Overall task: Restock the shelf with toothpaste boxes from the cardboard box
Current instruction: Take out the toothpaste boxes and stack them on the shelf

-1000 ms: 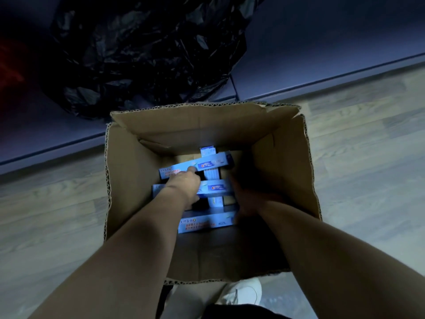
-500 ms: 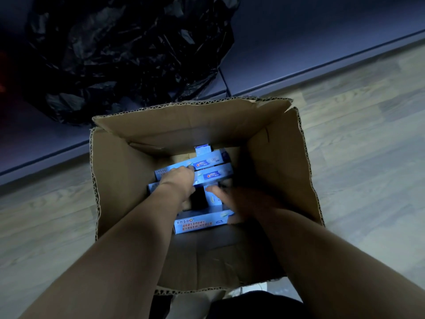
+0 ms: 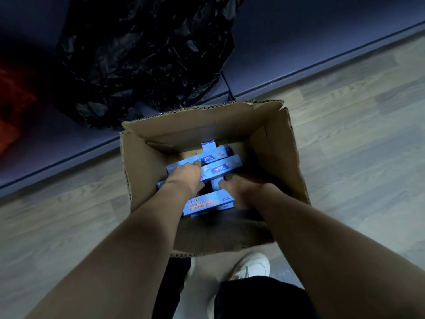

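Cardboard box (image 3: 279, 162), open-topped, on wood floor (image 3: 358, 143); contents: several blue toothpaste boxes (image 3: 224, 168), loosely criss-crossed at the bottom, none yet out. Left hand (image 3: 184, 178): inside the carton, grip curled over the end of one blue box, fingertips on the box just beyond it. Right hand (image 3: 239, 189): inside the carton, blurred and shadowed; grip reaches between the crossed boxes, whether pinching or spread cannot be told. One printed box (image 3: 207, 204) lies just nearer than both grips, its end under the right hand. Black plastic bag (image 3: 142, 56) stands beyond the carton, well past both grips. White shoe (image 3: 253, 264) below the carton's near wall. Risk, as judged: the crossed stacking means lifting one box could drag or tip its neighbours; dim light and a one-ended hold could let a box slip back.
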`<state>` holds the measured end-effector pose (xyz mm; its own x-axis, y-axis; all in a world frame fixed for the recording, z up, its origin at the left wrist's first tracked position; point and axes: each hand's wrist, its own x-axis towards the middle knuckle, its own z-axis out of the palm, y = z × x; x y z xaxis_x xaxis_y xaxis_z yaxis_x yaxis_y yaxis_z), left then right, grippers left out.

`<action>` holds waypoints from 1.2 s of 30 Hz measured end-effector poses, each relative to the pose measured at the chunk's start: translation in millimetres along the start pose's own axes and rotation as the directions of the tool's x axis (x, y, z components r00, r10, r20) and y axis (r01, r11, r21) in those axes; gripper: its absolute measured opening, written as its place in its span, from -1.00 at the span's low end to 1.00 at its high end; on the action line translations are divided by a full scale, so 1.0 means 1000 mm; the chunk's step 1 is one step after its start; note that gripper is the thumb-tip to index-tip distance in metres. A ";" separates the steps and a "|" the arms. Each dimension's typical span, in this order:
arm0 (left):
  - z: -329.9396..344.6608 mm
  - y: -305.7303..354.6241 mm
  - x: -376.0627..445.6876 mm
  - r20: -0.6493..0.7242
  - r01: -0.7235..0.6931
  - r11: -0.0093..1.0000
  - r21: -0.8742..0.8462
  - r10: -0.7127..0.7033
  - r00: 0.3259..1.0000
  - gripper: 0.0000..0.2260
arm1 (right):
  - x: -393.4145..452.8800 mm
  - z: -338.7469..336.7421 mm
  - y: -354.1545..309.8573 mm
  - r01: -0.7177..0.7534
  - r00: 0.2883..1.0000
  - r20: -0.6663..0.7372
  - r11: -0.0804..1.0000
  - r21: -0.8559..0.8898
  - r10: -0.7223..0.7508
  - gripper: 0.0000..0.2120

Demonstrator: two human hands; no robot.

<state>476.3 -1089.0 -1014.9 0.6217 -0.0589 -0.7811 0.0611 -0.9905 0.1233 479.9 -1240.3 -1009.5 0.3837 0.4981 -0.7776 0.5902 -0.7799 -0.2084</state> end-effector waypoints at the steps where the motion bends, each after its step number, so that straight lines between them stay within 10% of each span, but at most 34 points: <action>1: -0.006 0.001 -0.011 -0.011 -0.008 1.000 -0.004 0.008 1.000 -0.52 | -0.012 -0.009 -0.005 0.009 1.000 0.007 1.000 0.006 -0.009 -0.54; 36: -0.429 0.011 -0.557 -0.205 -0.007 0.969 -0.245 -0.045 0.978 -0.71 | -0.516 -0.444 -0.131 0.043 0.962 -0.272 0.999 0.023 -0.036 -0.71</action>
<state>465.4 -1013.6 -315.7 0.7651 0.0121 -0.6438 0.2463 -0.9293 0.2752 519.9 -1226.8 -316.9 0.5410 0.6098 -0.5791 0.5899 -0.7660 -0.2555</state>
